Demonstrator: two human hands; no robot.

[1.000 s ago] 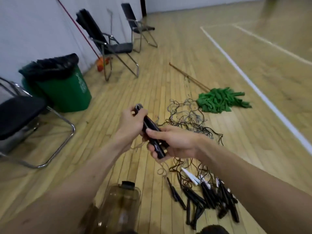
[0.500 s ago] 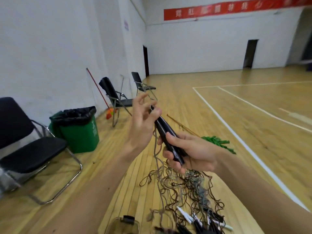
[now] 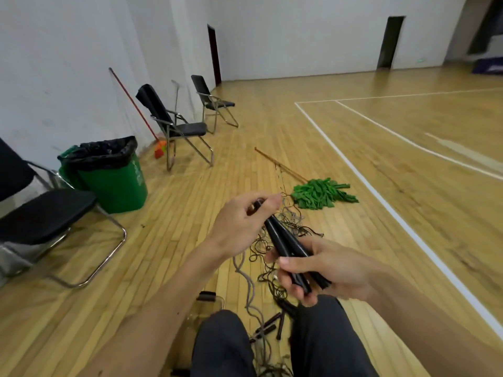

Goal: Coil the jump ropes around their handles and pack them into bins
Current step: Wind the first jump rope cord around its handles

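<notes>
Centre frame: my right hand [image 3: 326,270] clamps two slim black plastic handles [image 3: 280,238] together as a spool; my left hand [image 3: 242,221] pinches thin brown cord [image 3: 283,196] against their tip.

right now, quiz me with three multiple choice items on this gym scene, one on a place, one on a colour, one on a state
1. Where does the green mop head lie? A on a chair seat; B on the wood floor; C against the wall.
2. What colour is the liner in the green bin? A white; B black; C blue.
3. What is the right hand doing? A hanging idle; B pressing flat on a knee; C gripping the black handles.
Key: 1 B, its strips are spread on the boards; 2 B, a black bag folds over the rim; 3 C, its fingers curl round the lower ends.
</notes>
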